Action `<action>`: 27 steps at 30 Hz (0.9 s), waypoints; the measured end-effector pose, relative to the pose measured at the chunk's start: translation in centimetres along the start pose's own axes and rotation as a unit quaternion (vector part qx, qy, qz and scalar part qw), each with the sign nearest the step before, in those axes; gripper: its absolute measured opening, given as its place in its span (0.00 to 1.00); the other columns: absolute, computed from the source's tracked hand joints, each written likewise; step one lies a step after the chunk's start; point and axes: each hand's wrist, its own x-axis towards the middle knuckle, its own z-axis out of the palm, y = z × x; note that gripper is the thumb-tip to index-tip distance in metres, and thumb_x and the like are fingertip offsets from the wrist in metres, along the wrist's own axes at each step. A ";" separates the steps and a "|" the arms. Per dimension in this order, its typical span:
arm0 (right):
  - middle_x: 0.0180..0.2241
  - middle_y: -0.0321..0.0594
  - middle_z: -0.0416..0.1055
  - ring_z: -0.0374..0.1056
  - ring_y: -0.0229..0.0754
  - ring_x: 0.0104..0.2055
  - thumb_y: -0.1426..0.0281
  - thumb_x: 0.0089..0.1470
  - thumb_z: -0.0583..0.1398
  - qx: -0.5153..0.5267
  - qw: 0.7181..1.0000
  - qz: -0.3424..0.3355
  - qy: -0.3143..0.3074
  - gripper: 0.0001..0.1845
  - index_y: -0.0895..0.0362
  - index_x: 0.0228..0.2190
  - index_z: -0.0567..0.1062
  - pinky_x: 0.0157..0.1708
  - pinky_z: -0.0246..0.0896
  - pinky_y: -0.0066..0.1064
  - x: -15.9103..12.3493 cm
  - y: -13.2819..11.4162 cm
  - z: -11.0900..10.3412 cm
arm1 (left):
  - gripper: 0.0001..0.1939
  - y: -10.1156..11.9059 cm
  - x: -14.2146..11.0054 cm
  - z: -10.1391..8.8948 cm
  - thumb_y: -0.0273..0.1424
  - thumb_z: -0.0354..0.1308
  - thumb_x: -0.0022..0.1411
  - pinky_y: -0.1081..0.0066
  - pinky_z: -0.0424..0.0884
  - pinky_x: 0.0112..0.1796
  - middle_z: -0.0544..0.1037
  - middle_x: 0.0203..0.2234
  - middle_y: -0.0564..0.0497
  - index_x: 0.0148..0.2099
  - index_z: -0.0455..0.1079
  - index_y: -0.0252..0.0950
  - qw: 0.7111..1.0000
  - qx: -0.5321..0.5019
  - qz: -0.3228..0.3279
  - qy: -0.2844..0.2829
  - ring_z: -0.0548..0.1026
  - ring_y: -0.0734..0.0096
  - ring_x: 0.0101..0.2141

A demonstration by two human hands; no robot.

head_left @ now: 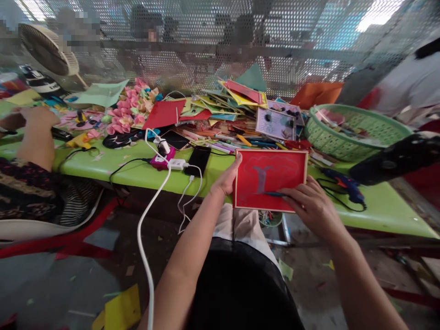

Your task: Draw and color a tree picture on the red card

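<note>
A red board (247, 170) with a pale wooden frame is tilted up at the table's front edge, above my lap. It carries a faint outline of a tree and a greyish-purple trunk. My left hand (227, 179) grips its left edge, thumb along the frame. In my right hand (311, 201) is a slim dark pencil or pen (273, 194), pinched between the fingers, its point at the foot of the trunk. The edge of that hand lies over the board's lower right corner.
Left of the board lie a black phone (198, 160) and a pink power socket (162, 158) with white cables. To the right are a glue gun (345, 185), a black bottle (395, 158) and a green basket (357, 128). A co-worker's arm (36, 137) rests at far left.
</note>
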 end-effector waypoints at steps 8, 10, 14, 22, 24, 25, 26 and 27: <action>0.34 0.39 0.80 0.76 0.49 0.37 0.65 0.75 0.60 -0.005 1.000 -0.015 -0.004 0.12 0.48 0.49 0.86 0.63 0.70 0.60 -0.3 0.0 0.0 | 0.35 0.0 -0.1 0.2 0.53 0.45 0.85 0.50 0.79 0.63 0.88 0.52 0.34 0.72 0.74 0.31 1.000 0.000 -0.001 0.010 0.88 0.47 0.55; 0.34 0.39 0.81 0.77 0.49 0.37 0.65 0.75 0.60 -0.010 1.000 -0.014 0.000 0.13 0.48 0.49 0.86 0.65 0.69 0.62 -0.3 0.1 0.0 | 0.35 0.0 -0.1 0.2 0.53 0.48 0.84 0.48 0.78 0.64 0.88 0.53 0.33 0.72 0.73 0.31 1.000 0.010 0.000 0.010 0.87 0.45 0.56; 0.38 0.41 0.84 0.79 0.50 0.40 0.66 0.76 0.59 -0.016 1.000 -0.009 0.004 0.14 0.47 0.51 0.86 0.68 0.66 0.64 -0.3 0.3 0.0 | 0.36 0.1 -0.2 0.2 0.55 0.49 0.83 0.49 0.77 0.64 0.88 0.53 0.34 0.71 0.74 0.31 1.000 0.016 0.001 0.003 0.87 0.46 0.55; 0.38 0.40 0.83 0.79 0.50 0.40 0.65 0.76 0.59 -0.023 1.000 -0.012 -0.007 0.14 0.48 0.52 0.86 0.69 0.66 0.62 -0.4 0.4 -0.2 | 0.34 0.1 0.2 -0.2 0.53 0.48 0.84 0.52 0.79 0.62 0.89 0.52 0.34 0.71 0.75 0.31 1.000 0.026 0.004 -0.011 0.88 0.49 0.53; 0.38 0.40 0.83 0.79 0.49 0.40 0.65 0.77 0.59 -0.027 1.000 -0.012 -0.001 0.14 0.48 0.52 0.85 0.69 0.66 0.61 -0.4 0.5 -0.1 | 0.34 0.1 0.2 -0.3 0.52 0.47 0.85 0.51 0.80 0.62 0.89 0.51 0.34 0.72 0.74 0.30 0.999 0.031 0.004 -0.010 0.88 0.49 0.53; 0.38 0.40 0.83 0.79 0.49 0.40 0.65 0.77 0.59 -0.028 1.000 -0.013 0.000 0.14 0.47 0.52 0.85 0.69 0.66 0.61 -0.4 0.5 -0.1 | 0.34 0.1 0.3 -0.3 0.51 0.45 0.86 0.51 0.80 0.61 0.89 0.51 0.34 0.72 0.74 0.30 0.999 0.033 0.004 -0.009 0.88 0.49 0.52; 0.38 0.39 0.83 0.79 0.49 0.40 0.65 0.77 0.59 -0.028 0.999 -0.016 -0.001 0.14 0.47 0.52 0.85 0.69 0.66 0.61 -0.4 0.6 -0.1 | 0.35 0.1 0.3 -0.3 0.51 0.43 0.86 0.51 0.80 0.61 0.89 0.50 0.34 0.72 0.74 0.29 0.999 0.035 0.004 -0.010 0.88 0.50 0.52; 0.37 0.39 0.83 0.79 0.49 0.40 0.64 0.77 0.59 -0.028 0.999 -0.019 -0.004 0.14 0.47 0.52 0.85 0.69 0.66 0.61 -0.4 0.6 -0.1 | 0.35 0.1 0.3 -0.3 0.51 0.42 0.87 0.51 0.80 0.61 0.89 0.50 0.34 0.72 0.74 0.29 0.999 0.036 0.004 -0.012 0.88 0.50 0.52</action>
